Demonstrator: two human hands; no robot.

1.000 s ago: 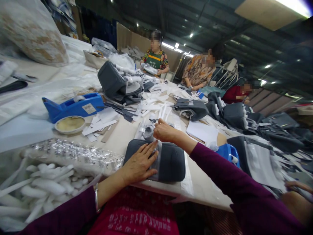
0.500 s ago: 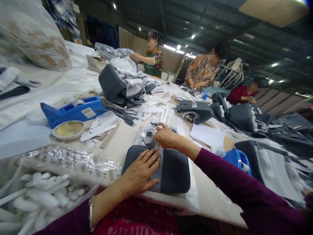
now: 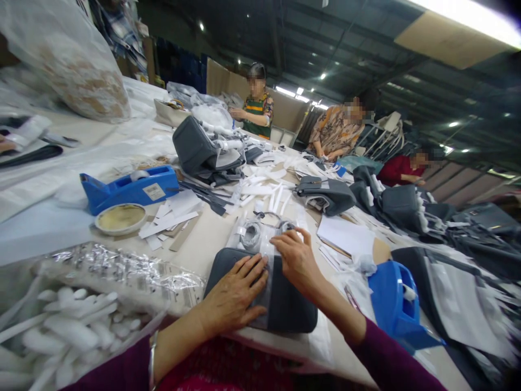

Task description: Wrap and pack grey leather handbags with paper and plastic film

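Note:
A dark grey padded bag piece (image 3: 291, 307) lies at the near edge of the table (image 3: 211, 233). My left hand (image 3: 234, 296) rests flat on its left part, fingers spread. My right hand (image 3: 297, 260) sits at the piece's upper edge, fingers curled onto a clear plastic packet (image 3: 260, 239) with grey coiled strap inside; the packet lies across the top of the piece. The grip under the fingers is partly hidden.
A blue tape dispenser (image 3: 130, 187) and a round dish (image 3: 120, 217) stand at left, a second blue dispenser (image 3: 396, 307) at right. A bag of white sticks (image 3: 69, 320) lies near left. Grey bags, white strips and papers cover the table. Three people work at the far side.
My right hand has drawn back from the packet's far end toward me, onto the top edge of the grey piece. My left hand has stayed flat in place.

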